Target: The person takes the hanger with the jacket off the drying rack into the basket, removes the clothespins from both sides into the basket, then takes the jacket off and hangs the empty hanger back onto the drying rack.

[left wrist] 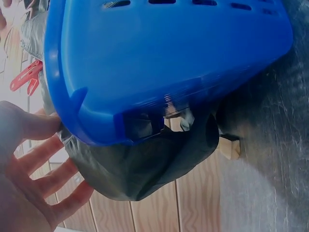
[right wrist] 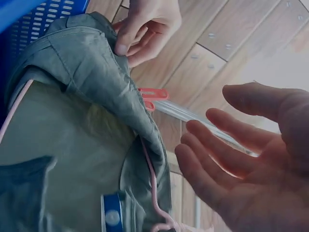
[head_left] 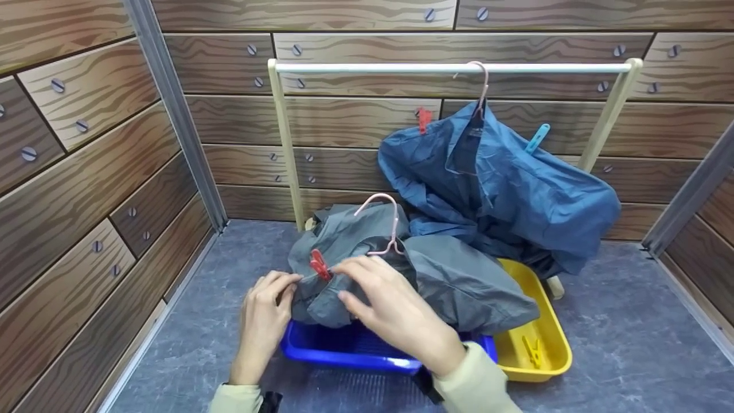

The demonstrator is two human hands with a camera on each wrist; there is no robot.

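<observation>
A grey-green shirt (head_left: 459, 281) on a pink hanger (head_left: 394, 223) lies over a blue basket (head_left: 355, 355). A red clothespin (head_left: 319, 265) is clipped to the shirt's left shoulder edge. My left hand (head_left: 265, 312) pinches the cloth there between thumb and fingers, just left of the clothespin; the right wrist view shows the left thumb (right wrist: 122, 48) on the fabric. My right hand (head_left: 395, 304) is over the shirt, fingertips close to the clothespin in the head view. In the right wrist view its fingers (right wrist: 207, 169) are spread and hold nothing.
Behind, a rack (head_left: 373, 67) carries a blue shirt (head_left: 533, 189) on another hanger, with a red clothespin (head_left: 424, 120) and a light-blue clothespin (head_left: 538, 139) on its shoulders. A yellow tray (head_left: 559, 338) at right holds a yellow clothespin (head_left: 533, 351). Wood-patterned walls enclose the table.
</observation>
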